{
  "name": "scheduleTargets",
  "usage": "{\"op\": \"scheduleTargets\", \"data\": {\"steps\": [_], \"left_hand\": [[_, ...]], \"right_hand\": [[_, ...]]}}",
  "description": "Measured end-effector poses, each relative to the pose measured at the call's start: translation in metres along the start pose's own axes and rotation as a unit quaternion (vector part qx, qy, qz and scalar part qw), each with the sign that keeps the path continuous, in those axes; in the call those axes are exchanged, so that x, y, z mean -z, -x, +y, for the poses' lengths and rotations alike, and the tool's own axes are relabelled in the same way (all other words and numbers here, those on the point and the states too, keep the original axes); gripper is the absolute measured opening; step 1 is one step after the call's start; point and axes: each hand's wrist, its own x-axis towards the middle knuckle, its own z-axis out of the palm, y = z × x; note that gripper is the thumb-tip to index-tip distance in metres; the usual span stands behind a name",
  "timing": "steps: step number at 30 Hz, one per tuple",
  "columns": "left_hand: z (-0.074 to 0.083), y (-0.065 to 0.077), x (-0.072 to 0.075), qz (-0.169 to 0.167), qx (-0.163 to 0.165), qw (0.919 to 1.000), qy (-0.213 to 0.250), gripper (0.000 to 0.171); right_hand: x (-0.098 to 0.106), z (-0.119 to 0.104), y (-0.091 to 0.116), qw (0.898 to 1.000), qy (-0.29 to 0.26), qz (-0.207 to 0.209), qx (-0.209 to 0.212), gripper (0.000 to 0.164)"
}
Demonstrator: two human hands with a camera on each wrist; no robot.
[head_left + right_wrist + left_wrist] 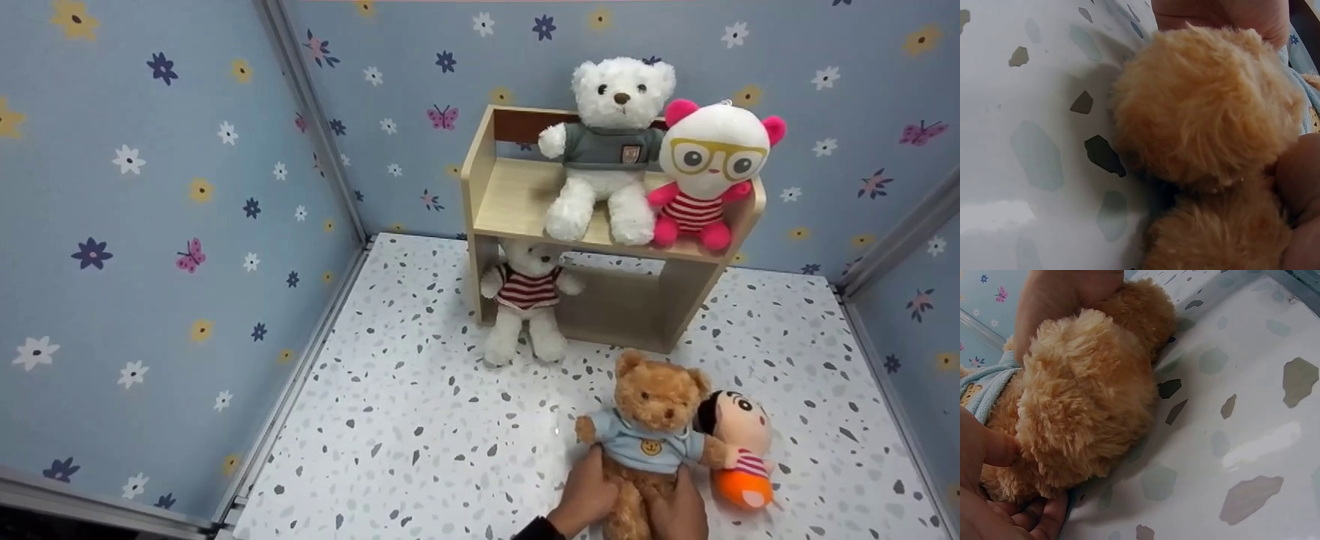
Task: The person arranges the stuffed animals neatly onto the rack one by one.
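Note:
A brown teddy bear in a light blue shirt is at the lower right of the head view, face up. My left hand grips its lower body from the left side. On the other side my right hand grips it too, thumb over the front near the leg. In the left wrist view the fingers curl under the bear's furry body. Fur of the leg fills much of the right wrist view, close over the speckled table. A doll with orange shorts lies against the bear's arm.
A small wooden shelf stands at the back. On its upper level sit a white bear in a grey shirt and a pink-and-white panda. Below, a white bear in a striped shirt leans at the left. Flowered walls enclose the table.

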Motion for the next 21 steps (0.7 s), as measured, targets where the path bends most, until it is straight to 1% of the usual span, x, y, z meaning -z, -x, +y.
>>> {"op": "scheduleTargets", "data": {"steps": [4, 7, 11, 14, 15, 17, 21], "left_hand": [[0.0, -0.001, 0.0, 0.004, 0.021, 0.9997, 0.013, 0.071], [0.0, -0.002, -0.001, 0.002, 0.034, 0.9988, 0.035, 0.07], [0.001, -0.001, -0.003, 0.012, 0.027, 0.9982, 0.053, 0.068], [0.0, 0.0, -0.003, 0.014, 0.025, 0.9977, 0.061, 0.068], [0.0, 0.0, -0.002, 0.014, 0.025, 0.9975, 0.065, 0.069], [0.0, -0.001, 0.0, 0.004, 0.038, 0.9962, 0.078, 0.071], [0.0, -0.004, 0.005, -0.013, 0.052, 0.9949, 0.086, 0.072]], "right_hand": [[-0.001, -0.002, 0.001, 1.0, 0.005, 0.001, 0.003, 0.065], [-0.002, -0.003, 0.002, 1.0, -0.003, 0.005, 0.001, 0.065], [-0.003, -0.004, 0.003, 1.0, -0.02, 0.014, 0.0, 0.067], [-0.003, -0.005, 0.003, 0.999, -0.031, 0.011, -0.007, 0.066], [-0.003, -0.006, 0.003, 0.999, -0.034, 0.01, -0.008, 0.066], [-0.003, -0.008, 0.003, 0.999, -0.042, 0.006, -0.015, 0.064], [-0.003, -0.012, 0.004, 0.999, -0.05, 0.011, -0.014, 0.063]]}}
